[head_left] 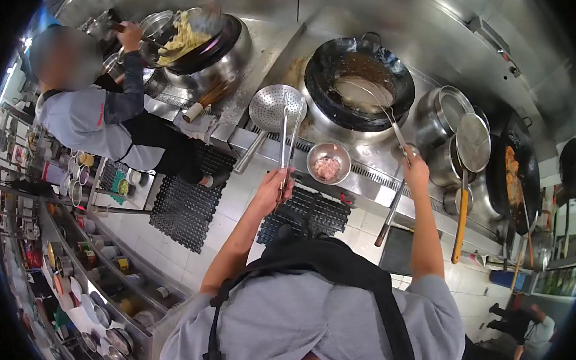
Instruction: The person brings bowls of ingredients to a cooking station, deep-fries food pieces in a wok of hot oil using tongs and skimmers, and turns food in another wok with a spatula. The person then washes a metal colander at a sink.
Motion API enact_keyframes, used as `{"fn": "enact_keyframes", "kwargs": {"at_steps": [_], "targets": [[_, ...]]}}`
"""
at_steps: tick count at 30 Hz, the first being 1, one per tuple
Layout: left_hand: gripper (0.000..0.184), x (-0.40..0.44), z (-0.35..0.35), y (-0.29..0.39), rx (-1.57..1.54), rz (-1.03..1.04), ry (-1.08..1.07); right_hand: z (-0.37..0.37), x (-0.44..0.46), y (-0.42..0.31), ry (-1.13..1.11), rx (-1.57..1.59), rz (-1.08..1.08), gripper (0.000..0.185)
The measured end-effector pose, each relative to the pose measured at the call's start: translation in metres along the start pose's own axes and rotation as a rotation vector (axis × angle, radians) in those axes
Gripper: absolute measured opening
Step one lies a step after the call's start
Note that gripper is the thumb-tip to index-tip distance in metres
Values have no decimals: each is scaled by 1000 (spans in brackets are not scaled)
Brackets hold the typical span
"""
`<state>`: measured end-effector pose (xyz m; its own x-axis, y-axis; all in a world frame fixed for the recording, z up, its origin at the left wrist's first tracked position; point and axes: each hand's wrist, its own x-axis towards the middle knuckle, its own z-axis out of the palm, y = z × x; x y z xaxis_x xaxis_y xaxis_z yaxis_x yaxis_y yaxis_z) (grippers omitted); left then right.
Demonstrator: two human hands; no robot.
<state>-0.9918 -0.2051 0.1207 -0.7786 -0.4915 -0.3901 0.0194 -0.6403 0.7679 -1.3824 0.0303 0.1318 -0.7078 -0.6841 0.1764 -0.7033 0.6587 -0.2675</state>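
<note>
My left hand (277,187) is closed around long metal tongs (293,125), whose arms point forward over a perforated metal scoop (264,106). Gripped in my right hand (415,169) is a long-handled metal skimmer (395,124). Its handle forks toward a round rim inside the black wok (320,67); the lower part is hard to make out in the cloudy liquid (363,94). Between my hands, at the counter's front, a small steel bowl (313,152) holds pale pink pieces (326,168), perhaps raw meat. A ladle-like tool (392,213) overhangs the edge beside my right hand.
At left, a co-worker (102,121) works at another wok (233,37) with yellowish food. A bamboo brush (207,101) lies between stations. Right of me are steel pots (427,125), a yellow-handled strainer (473,144) and a wok (528,186) with orange-brown food. Black mats (186,194) cover floor tiles.
</note>
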Motion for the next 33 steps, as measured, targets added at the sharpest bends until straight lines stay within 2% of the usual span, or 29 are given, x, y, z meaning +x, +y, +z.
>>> {"fn": "enact_keyframes", "kwargs": {"at_steps": [3,6,8,9,10,11,13,14,16,17,20,22,23,24,27,29,30,33], "targets": [[38,18,5,2,29,-21,-72,-2,-19,14,128,-76,-86,45],[37,39,34,4,76,-18,-92,-20,-32,-55,162,-7,-106,48],[36,46,70,11,128,26,-118,-7,-43,-119,-164,722,73,58],[37,52,84,6,125,37,-154,-11,-47,-155,-288,849,73,73],[37,59,97,1,120,50,-189,-7,-50,-180,-388,1113,72,80],[38,68,103,-1,114,65,-223,-10,-44,-195,-421,1009,11,75],[41,89,96,4,151,-5,-425,6,-30,-185,-328,1001,15,66],[33,89,100,5,265,57,-266,6,-25,-175,-303,947,5,64],[29,89,90,1,299,206,-200,2,-16,-149,-166,722,-108,57],[27,89,81,2,320,285,-169,-8,-19,-137,-224,636,-90,55],[33,122,6,-67,931,547,451,-62,-39,-119,-429,337,-85,49],[29,125,-3,-80,690,119,316,-76,-48,-105,-609,75,-137,45],[27,126,-5,-89,558,-89,244,-69,-48,-99,-625,33,-186,42],[18,130,-4,-101,476,-103,233,-53,-51,-90,-638,-9,-235,40],[18,134,11,-104,388,44,208,-22,-45,-83,-648,-70,-318,38],[18,131,12,-89,383,48,263,-15,-33,-92,-615,-67,-349,37],[18,127,14,-72,382,51,294,-31,-25,-106,-633,-108,-358,34],[18,118,14,-16,93,83,258,-70,-6,-118,-511,-71,-428,35]]}}
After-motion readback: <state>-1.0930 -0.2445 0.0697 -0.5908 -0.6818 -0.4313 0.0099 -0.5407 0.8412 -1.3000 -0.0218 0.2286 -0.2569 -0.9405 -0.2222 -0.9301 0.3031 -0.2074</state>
